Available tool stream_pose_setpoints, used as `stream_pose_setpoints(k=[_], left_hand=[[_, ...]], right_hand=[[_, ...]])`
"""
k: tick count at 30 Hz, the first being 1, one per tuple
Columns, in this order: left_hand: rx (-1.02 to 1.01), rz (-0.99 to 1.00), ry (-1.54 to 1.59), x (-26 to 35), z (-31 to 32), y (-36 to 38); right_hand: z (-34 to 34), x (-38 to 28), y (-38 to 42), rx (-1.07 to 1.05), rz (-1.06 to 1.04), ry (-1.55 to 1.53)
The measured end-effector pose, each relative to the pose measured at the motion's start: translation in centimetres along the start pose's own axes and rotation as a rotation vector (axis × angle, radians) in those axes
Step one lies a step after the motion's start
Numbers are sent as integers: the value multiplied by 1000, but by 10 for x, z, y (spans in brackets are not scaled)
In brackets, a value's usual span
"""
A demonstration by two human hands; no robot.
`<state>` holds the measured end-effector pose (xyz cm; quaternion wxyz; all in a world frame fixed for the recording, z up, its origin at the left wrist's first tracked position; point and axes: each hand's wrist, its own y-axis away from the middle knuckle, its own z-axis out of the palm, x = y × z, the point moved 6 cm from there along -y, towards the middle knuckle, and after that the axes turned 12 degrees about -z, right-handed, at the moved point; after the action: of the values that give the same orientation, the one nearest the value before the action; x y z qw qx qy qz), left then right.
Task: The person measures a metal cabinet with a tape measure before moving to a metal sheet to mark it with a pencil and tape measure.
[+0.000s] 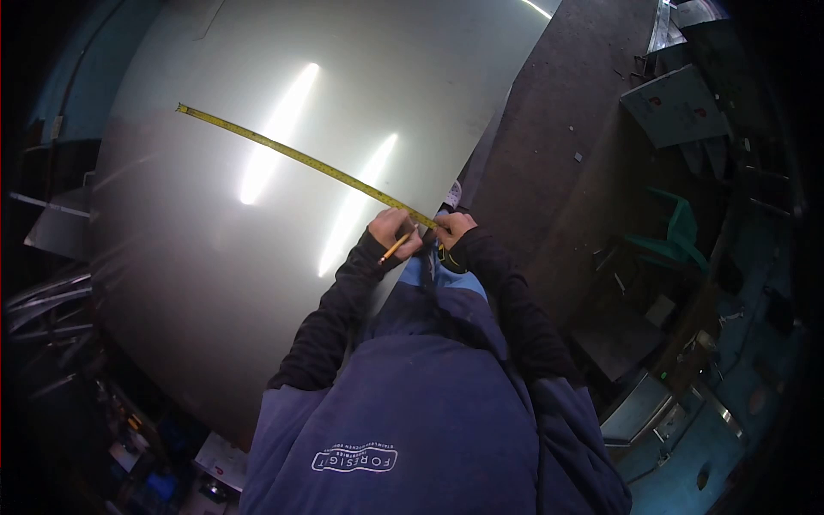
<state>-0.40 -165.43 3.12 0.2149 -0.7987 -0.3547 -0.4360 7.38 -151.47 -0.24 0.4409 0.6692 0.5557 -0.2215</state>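
Observation:
A yellow tape measure (pixel 296 154) lies stretched across a large shiny metal sheet (pixel 197 283), its far end toward the upper left. At the sheet's near edge my left hand (pixel 394 232) is closed on a pencil (pixel 396 248), beside the tape blade. The pencil's rear end slants down and left, while its tip is hard to make out. My right hand (pixel 455 230) pinches the blade just past the sheet's edge. Below these fingers something yellow and black shows, partly hidden.
To the right is a dark floor (pixel 549 163) with small scraps. A green plastic chair (pixel 674 232) stands farther right, below a grey panel (pixel 675 107) with red marks. Metal pieces (pixel 56 227) are along the left side.

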Motion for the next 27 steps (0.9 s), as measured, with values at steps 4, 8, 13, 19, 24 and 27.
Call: stream_pose_setpoints(k=[4, 8, 13, 19, 24, 27], left_hand=[[16, -5, -14, -2, 2, 1], [20, 28, -12, 1, 1, 0], [-274, -99, -54, 5, 3, -4], [-95, -125, 26, -5, 3, -1], [-70, -66, -37, -4, 5, -2], [-76, -58, -44, -4, 11, -3]], right_hand=[[2, 3, -1, -19, -4, -17], [2, 4, -1, -24, -3, -4], [0, -1, 0, -43, 5, 12], [-1, 0, 1, -4, -17, -24], [0, 4, -4, -24, -31, 38], [-4, 5, 0, 17, -43, 24]])
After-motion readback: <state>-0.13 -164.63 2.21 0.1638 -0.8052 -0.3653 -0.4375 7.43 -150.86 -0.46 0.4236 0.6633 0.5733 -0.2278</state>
